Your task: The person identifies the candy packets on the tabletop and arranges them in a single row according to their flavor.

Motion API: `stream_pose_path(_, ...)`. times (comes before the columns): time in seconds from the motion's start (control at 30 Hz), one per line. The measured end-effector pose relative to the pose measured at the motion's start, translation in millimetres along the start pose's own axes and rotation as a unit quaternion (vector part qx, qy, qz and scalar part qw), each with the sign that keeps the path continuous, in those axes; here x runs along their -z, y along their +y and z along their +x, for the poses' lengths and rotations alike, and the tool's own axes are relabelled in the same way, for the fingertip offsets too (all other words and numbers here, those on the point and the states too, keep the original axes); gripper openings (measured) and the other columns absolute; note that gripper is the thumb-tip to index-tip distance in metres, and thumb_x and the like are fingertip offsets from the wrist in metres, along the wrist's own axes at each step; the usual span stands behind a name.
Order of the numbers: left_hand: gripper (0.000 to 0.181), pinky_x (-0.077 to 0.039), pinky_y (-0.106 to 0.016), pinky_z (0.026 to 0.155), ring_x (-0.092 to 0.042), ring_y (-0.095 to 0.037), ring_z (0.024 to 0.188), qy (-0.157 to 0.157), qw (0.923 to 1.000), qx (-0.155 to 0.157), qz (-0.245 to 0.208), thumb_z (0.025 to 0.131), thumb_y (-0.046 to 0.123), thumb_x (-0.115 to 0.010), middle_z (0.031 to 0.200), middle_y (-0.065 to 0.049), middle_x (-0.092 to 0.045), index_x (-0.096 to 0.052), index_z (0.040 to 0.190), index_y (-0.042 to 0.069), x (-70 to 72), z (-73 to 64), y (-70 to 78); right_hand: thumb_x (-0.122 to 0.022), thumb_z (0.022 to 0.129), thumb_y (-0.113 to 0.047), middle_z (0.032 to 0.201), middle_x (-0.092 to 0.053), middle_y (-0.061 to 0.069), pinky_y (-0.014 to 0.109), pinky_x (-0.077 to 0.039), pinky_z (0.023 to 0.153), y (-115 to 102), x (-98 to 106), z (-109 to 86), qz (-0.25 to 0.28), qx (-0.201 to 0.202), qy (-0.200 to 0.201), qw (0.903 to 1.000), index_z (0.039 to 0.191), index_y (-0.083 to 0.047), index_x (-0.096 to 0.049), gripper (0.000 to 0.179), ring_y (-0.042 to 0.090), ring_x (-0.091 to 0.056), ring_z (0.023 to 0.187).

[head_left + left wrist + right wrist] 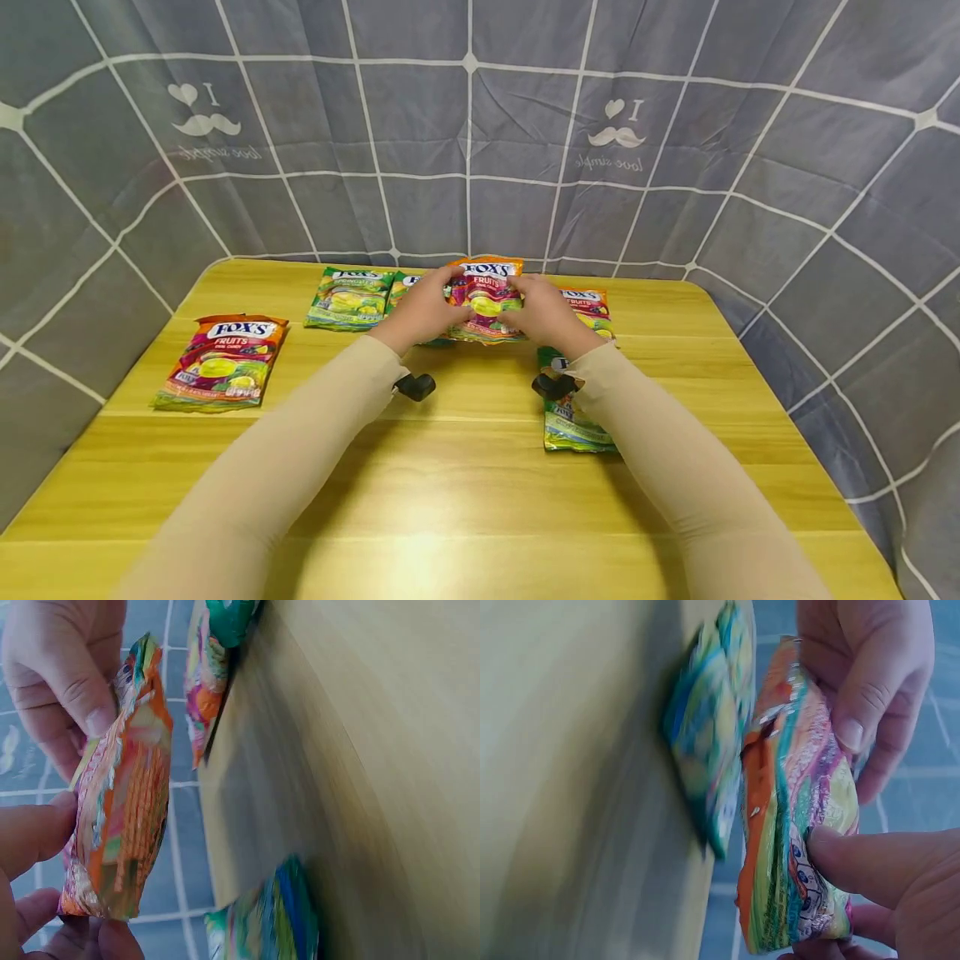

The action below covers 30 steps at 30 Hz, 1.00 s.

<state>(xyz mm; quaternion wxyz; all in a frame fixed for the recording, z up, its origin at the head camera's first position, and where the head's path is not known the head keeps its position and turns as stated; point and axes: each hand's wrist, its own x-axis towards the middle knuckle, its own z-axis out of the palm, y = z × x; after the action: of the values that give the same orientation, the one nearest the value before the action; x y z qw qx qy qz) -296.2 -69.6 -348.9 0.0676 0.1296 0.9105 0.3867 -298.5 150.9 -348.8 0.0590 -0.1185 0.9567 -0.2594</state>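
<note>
Both hands hold one red and orange candy bag [486, 304], printed FOX'S FRUITS, between them near the back of the table. My left hand [423, 310] pinches its left side and my right hand [553, 315] its right side, thumbs on the front and fingers behind. The wrist views show the held bag [124, 817] raised off the tabletop. Behind the left hand, a green candy bag [402, 287] is partly covered. Beyond the right hand lies another red bag [588, 308], and a green bag [573, 425] lies partly under the right wrist.
Another green bag [348, 300] lies at the back left. At the left side lies a red FOX'S bag [221, 362]. The wooden table [442, 492] is enclosed at the back and sides by a grey checked cloth [420, 117].
</note>
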Motion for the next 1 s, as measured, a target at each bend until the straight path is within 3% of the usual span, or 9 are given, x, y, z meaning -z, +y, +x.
stream_pose_path(0.2,0.083,-0.042,-0.056,0.119,-0.049,-0.036,0.144,-0.013,0.9993,-0.002,0.036,0.095,0.033,-0.080,0.161,-0.016,-0.045,-0.039,0.164,0.014,34.1,-30.9,-14.6,-0.077,0.098,-0.035,0.154,-0.053,0.016,0.048,-0.048,0.116,-36,-22,-10.3,-0.001,0.040,-0.012,0.9991,0.159,-0.004,-0.046,0.075,0.033,-0.057,0.136)
stream_pose_path(0.43,0.084,-0.034,-0.063,0.123,-0.040,-0.042,0.152,-0.038,0.9960,0.024,0.076,0.095,0.034,-0.079,0.164,-0.020,-0.042,-0.037,0.164,0.009,66.4,-71.3,-46.7,-0.077,0.098,-0.036,0.150,-0.055,0.016,0.043,-0.047,0.118,-77,-56,-16.5,0.004,0.074,-0.040,0.9964,0.157,-0.004,-0.049,0.073,0.029,-0.057,0.134)
stream_pose_path(0.73,0.090,-0.038,-0.069,0.117,-0.044,-0.049,0.146,-0.056,0.9901,0.061,0.114,0.092,0.042,-0.081,0.158,-0.027,-0.046,-0.038,0.163,0.007,87.2,-109.1,-85.5,-0.073,0.100,-0.038,0.148,-0.059,0.012,0.036,-0.048,0.115,-116,-97,-14.7,-0.055,0.121,-0.086,0.9875,0.156,-0.007,-0.051,0.068,0.024,-0.058,0.134)
stream_pose_path(1.0,0.101,-0.037,-0.072,0.115,-0.043,-0.054,0.143,-0.079,0.9856,0.069,0.133,0.085,0.046,-0.087,0.157,-0.032,-0.045,-0.039,0.161,0.000,100.4,-127.8,-117.0,-0.071,0.102,-0.040,0.154,-0.056,0.009,0.031,-0.046,0.117,-136,-123,-12.8,-0.086,0.154,-0.125,0.9763,0.159,-0.009,-0.048,0.069,0.021,-0.056,0.139)
